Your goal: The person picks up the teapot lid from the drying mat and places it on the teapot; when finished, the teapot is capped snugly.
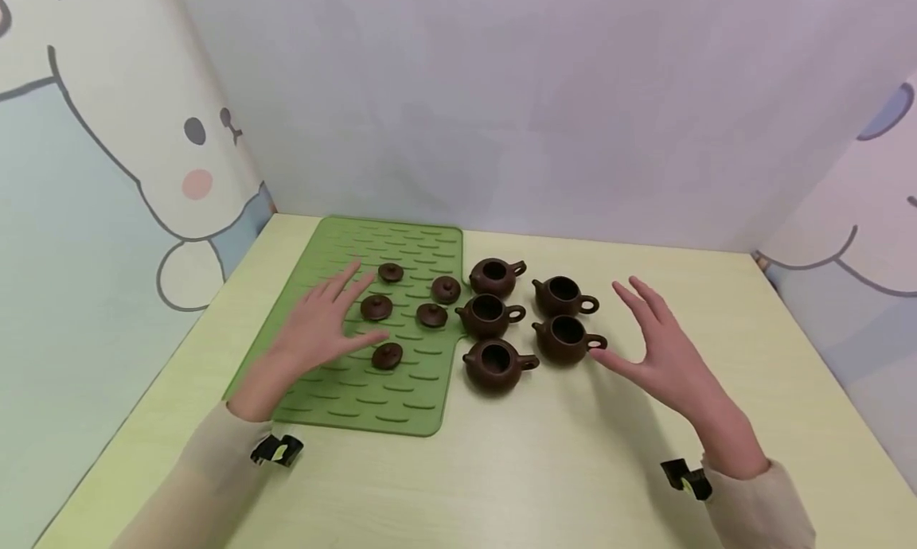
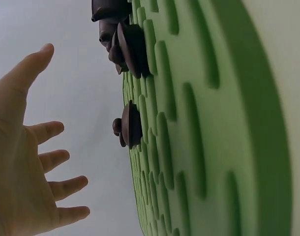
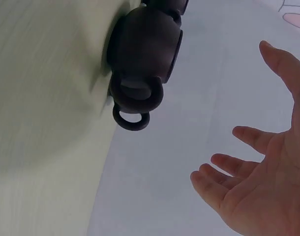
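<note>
From my remote seat I'm seeing both hands hovering, holding nothing. Left hand (image 1: 314,326) is hanging over the light green rectangular mat (image 1: 423,383), ridged and rubbery by the look, with fingers and thumb spread well apart. It's sitting just beside the five small round dark brown lids (image 1: 432,317), knobbed, probably clay, which are lying apart from each other toward the mat's right edge. Right hand (image 1: 666,360) is hovering off the pots' handle side, thumb and fingers also spread; the thumb is overlapping a handle in the head view, but the right wrist view is showing a gap.

The five squat round dark brown teapots (image 1: 483,325), likely clay, are standing upright and open-topped on the pale wood-look table (image 1: 544,453): three along the mat's right edge, two farther toward the table's right edge. Spouts are pointing roughly matward, handles the other way.

Handling: I'm expecting stiff, fairly light, fragile pieces, maybe slick. I'd be taking pots by the loop handle or round the belly, avoiding the thin spouts; lids by the centre knob, pinching lightly. I'm minding knocks too, since the pots are standing tightly grouped.
</note>
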`<action>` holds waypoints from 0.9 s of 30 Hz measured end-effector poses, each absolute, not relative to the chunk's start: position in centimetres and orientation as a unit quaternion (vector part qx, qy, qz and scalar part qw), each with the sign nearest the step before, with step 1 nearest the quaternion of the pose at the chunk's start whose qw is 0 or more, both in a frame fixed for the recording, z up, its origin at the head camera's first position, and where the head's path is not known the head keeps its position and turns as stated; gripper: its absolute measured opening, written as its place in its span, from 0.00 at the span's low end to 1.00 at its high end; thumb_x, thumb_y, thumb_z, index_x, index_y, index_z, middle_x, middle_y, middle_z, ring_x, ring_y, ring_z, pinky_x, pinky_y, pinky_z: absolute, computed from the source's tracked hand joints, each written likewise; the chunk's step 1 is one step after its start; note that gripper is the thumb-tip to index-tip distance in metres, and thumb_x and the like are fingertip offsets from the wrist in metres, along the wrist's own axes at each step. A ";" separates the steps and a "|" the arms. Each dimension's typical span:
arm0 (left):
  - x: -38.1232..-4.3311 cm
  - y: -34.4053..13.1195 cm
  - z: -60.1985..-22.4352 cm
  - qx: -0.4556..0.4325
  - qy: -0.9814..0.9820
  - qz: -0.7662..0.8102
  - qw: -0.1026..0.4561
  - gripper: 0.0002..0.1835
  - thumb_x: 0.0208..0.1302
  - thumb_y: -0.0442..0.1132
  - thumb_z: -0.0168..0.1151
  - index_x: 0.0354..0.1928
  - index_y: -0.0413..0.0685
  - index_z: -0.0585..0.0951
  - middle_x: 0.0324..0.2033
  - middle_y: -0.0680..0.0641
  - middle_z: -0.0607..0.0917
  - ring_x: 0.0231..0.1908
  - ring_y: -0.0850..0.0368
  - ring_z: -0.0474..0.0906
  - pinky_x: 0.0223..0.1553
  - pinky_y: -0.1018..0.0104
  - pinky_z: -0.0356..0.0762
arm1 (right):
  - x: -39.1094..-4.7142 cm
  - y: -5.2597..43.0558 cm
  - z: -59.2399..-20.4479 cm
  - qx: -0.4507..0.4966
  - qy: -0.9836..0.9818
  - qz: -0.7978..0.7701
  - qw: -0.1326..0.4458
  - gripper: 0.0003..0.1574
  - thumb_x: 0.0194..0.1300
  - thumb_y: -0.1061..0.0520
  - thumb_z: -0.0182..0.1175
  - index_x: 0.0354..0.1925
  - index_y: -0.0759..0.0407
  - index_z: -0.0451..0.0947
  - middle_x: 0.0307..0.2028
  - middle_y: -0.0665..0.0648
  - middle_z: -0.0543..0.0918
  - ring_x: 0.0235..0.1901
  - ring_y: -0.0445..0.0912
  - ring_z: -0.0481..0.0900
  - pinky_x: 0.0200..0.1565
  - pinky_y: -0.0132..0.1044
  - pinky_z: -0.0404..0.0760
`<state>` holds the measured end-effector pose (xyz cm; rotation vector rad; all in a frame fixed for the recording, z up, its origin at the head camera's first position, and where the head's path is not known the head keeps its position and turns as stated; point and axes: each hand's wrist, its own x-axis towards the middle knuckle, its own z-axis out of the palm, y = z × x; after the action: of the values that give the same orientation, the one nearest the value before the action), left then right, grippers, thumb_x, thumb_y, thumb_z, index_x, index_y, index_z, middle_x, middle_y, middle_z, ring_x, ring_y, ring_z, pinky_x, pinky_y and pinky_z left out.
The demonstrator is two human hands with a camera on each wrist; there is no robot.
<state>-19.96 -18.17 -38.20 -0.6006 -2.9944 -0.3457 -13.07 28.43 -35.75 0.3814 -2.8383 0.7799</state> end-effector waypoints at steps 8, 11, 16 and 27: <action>-18.6 -18.1 -38.7 -0.174 -0.971 -0.166 0.017 0.49 0.59 0.68 0.64 0.76 0.54 0.60 0.73 0.39 0.65 0.70 0.33 0.63 0.65 0.33 0.67 | -12.8 26.7 -36.2 0.150 -0.926 0.319 0.137 0.43 0.59 0.55 0.73 0.69 0.57 0.68 0.65 0.61 0.72 0.57 0.57 0.78 0.59 0.30 0.79; -18.3 -18.0 -38.9 -0.159 -0.968 -0.195 0.007 0.48 0.59 0.66 0.66 0.76 0.56 0.61 0.71 0.38 0.67 0.68 0.34 0.67 0.61 0.33 0.71 | -12.7 26.0 -36.5 0.159 -0.915 0.338 0.152 0.36 0.58 0.59 0.73 0.63 0.59 0.74 0.57 0.59 0.78 0.53 0.45 0.80 0.56 0.12 0.71; -18.1 -18.0 -39.2 -0.143 -0.960 -0.241 -0.004 0.46 0.59 0.62 0.68 0.74 0.52 0.63 0.65 0.41 0.72 0.60 0.40 0.75 0.55 0.39 0.77 | -12.6 25.3 -36.9 0.172 -0.912 0.344 0.145 0.26 0.58 0.62 0.72 0.55 0.60 0.79 0.49 0.56 0.85 0.45 0.38 0.84 0.52 0.24 0.82; -18.0 -17.6 -40.0 -0.144 -0.916 -0.372 -0.032 0.31 0.59 0.43 0.73 0.62 0.41 0.73 0.49 0.40 0.82 0.47 0.46 0.82 0.49 0.52 0.84 | -12.7 23.2 -38.1 0.129 -0.896 0.425 0.016 0.16 0.62 0.63 0.68 0.49 0.63 0.82 0.43 0.60 0.88 0.41 0.33 0.84 0.46 0.33 0.87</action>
<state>-17.95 -17.61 -39.96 -0.4611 -2.9392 -1.1929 -12.66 23.20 -38.12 0.4008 -2.7860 1.3216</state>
